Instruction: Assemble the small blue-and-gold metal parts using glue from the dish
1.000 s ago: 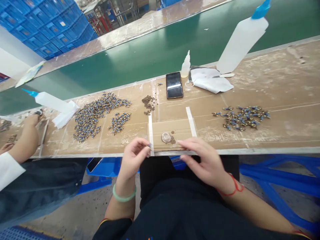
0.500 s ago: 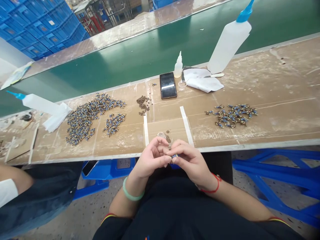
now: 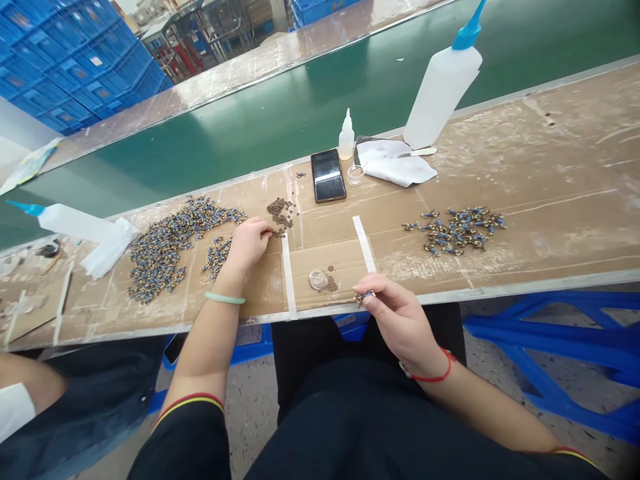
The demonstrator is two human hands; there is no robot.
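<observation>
My right hand (image 3: 395,317) pinches a small blue and gold figure-like piece (image 3: 369,295) between thumb and fingers, just above the table's front edge. My left hand (image 3: 251,243) reaches out over the table, its fingertips pressed together at the near edge of a heap of small brown discs (image 3: 280,208). Whether a disc sits between those fingertips cannot be made out. Under that hand lies a small heap of blue and gold pieces (image 3: 215,257), partly covered. A small round clear dish (image 3: 319,280) rests on the cardboard between two white tape strips, with brown bits beside it.
A large heap of like pieces (image 3: 160,250) spreads at the left, another heap (image 3: 463,230) at the right. Behind stand a phone (image 3: 329,175), a small dropper bottle (image 3: 346,137) and a large white bottle (image 3: 440,97). Another white bottle (image 3: 75,223) leans left. A co-worker's arm (image 3: 35,377) shows.
My left hand has left my right hand and moved forward and left to the brown discs. My right hand has shifted slightly right and keeps the piece. The clear dish is now uncovered.
</observation>
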